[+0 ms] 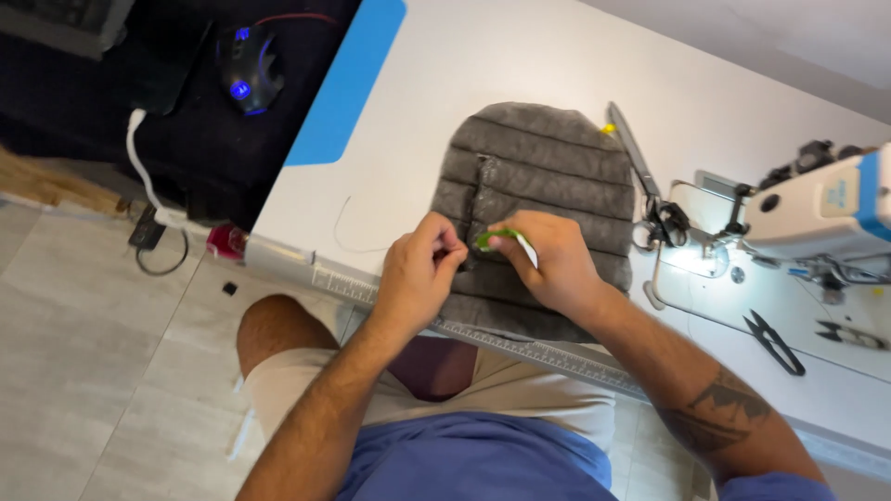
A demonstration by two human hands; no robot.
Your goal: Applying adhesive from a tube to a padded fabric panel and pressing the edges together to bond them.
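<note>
Hands being worked over a grey quilted fabric piece (543, 176) on the white sewing table (445, 83).

A small green tool (498, 236) is being pinched in the right hand (548, 264) above the fabric's lower middle; the left hand (418, 274), fingertips pinched narrowly, is being held just beside it. Long scissors (640, 162) are lying at the fabric's right edge.

Both hands meet over a grey quilted piece (548, 176) on the white table (445, 83), the right hand (548, 264) pinching a green tool (497, 237) beside the left hand (418, 274).
</note>
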